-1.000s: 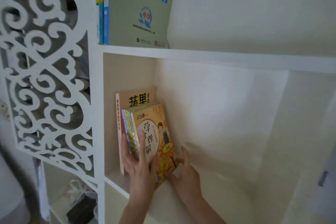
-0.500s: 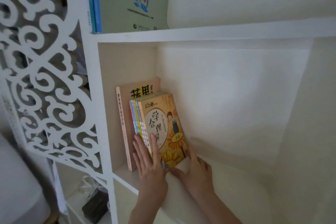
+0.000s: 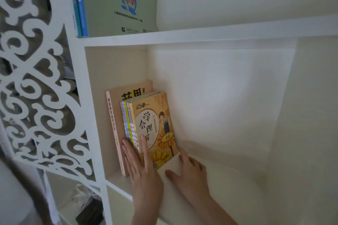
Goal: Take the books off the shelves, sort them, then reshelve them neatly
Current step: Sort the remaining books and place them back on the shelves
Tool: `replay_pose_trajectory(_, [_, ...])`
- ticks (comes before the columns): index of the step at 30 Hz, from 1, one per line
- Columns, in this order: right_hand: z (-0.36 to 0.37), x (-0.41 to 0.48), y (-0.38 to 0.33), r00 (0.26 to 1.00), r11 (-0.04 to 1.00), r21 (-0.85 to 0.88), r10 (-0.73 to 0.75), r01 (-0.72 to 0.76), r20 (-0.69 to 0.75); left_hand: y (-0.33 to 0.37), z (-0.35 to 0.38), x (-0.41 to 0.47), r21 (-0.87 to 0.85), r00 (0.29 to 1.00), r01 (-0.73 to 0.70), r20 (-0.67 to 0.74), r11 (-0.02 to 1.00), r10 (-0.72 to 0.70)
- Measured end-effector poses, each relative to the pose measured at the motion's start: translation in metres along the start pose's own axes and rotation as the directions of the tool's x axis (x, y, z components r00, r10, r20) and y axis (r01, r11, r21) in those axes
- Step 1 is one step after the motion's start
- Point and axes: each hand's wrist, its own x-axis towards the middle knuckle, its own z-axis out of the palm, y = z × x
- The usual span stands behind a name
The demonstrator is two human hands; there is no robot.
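Observation:
A tall pinkish book (image 3: pixel 113 126) stands upright against the left wall of the lower shelf compartment (image 3: pixel 228 184). Beside it stand several thin yellow and orange books, the outermost being a yellow sunflower-cover book (image 3: pixel 155 124). My left hand (image 3: pixel 141 168) lies flat with straight fingers against the spines and front cover of the thin books. Just right of those books, my right hand (image 3: pixel 190 173) rests on the shelf floor, fingertips touching the lower corner of the sunflower cover. On the upper shelf stands a large grey-green book (image 3: pixel 118 2) with thinner books at its left.
A white carved scroll panel (image 3: pixel 34 78) forms the unit's left side. The white shelf board (image 3: pixel 201 34) divides the two levels. Below left, a compartment holds a dark object and a plastic bag (image 3: pixel 86 204). The lower compartment's right part is bare.
The view has shifted and tilted slightly. Both hands stay at the base of the thin books; the right hand has settled lower onto the shelf floor, and the books stand more upright.

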Motion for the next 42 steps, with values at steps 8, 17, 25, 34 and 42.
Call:
replay_pose_trajectory(8, [-0.005, -0.003, -0.002, 0.999, 0.984, 0.173, 0.048, -0.043, -0.026, 0.010, -0.014, 0.005, -0.181, 0.979, -0.169, -0.142, 0.969, 0.144])
replay_pose_trajectory(17, [-0.030, -0.080, -0.005, 0.999, 0.977, 0.210, 0.020, -0.028, 0.041, -0.004, -0.017, -0.007, -0.405, 0.982, 0.039, 0.183, 0.913, 0.039])
replay_pose_trajectory(25, [-0.073, -0.193, 0.032, 0.983, 0.965, 0.242, -0.131, 0.097, 0.126, 0.017, -0.027, -0.051, -0.485, 0.879, 0.195, 0.472, 0.853, 0.067])
replay_pose_trajectory(34, [-0.130, -0.333, 0.142, 0.979, 0.845, 0.502, 0.200, -0.185, 0.024, 0.125, -0.059, -0.193, -0.612, 0.898, -0.118, 0.270, 0.782, 0.347])
replay_pose_trajectory(42, [-0.152, -0.412, 0.218, 0.863, 0.723, 0.552, 0.505, -0.414, -0.014, 0.230, -0.077, -0.315, -0.667, 0.518, 0.330, 0.719, 0.668, 0.463])
